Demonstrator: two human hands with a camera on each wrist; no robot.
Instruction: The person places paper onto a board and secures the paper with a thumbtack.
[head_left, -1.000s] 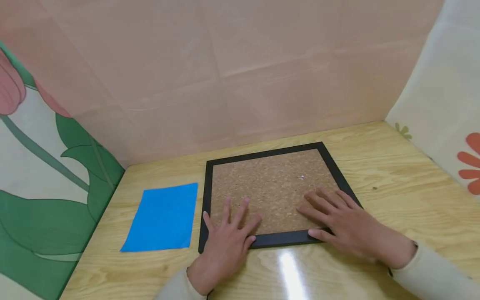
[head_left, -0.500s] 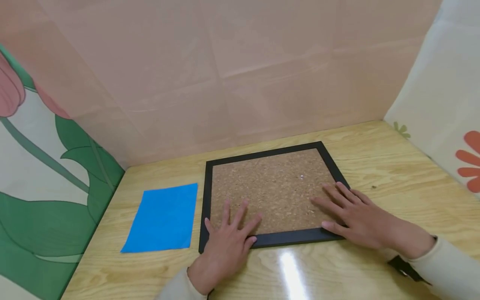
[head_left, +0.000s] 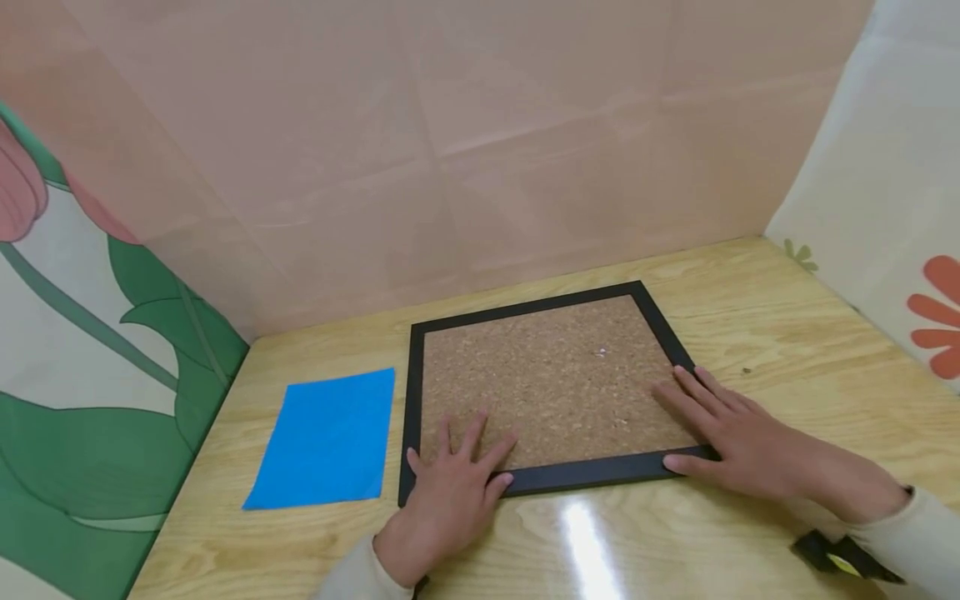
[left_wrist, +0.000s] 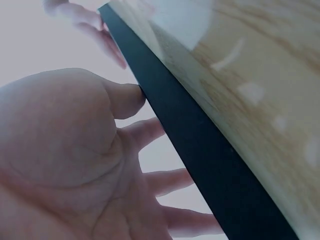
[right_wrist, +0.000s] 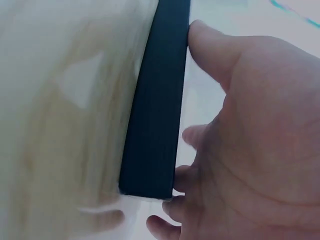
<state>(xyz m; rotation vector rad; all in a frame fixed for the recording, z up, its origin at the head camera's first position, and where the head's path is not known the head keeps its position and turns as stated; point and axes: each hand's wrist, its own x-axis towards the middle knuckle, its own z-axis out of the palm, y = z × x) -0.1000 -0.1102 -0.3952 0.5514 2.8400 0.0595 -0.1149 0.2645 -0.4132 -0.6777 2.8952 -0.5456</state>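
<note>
A cork board (head_left: 547, 375) in a black frame (head_left: 585, 475) lies flat on the wooden table. My left hand (head_left: 453, 496) rests with spread fingers over its near left corner, the thumb by the near edge. Over the near right corner lies my right hand (head_left: 750, 442), its fingers extended across the right side and its thumb on the near edge. In the left wrist view the left thumb (left_wrist: 127, 100) touches the edge of the frame. The right wrist view has the right thumb (right_wrist: 210, 47) against the frame's side (right_wrist: 157, 110).
Left of the board a blue square sheet (head_left: 322, 437) lies on the table (head_left: 810, 350). A small pale mark or pin (head_left: 601, 352) shows on the cork. Behind stands a pinkish backdrop (head_left: 450, 150), with patterned sheets at both sides.
My right hand has slid right across the board to its near right corner. My left hand has stayed at the left corner, its fingers drawn slightly nearer. Board and blue sheet look unmoved.
</note>
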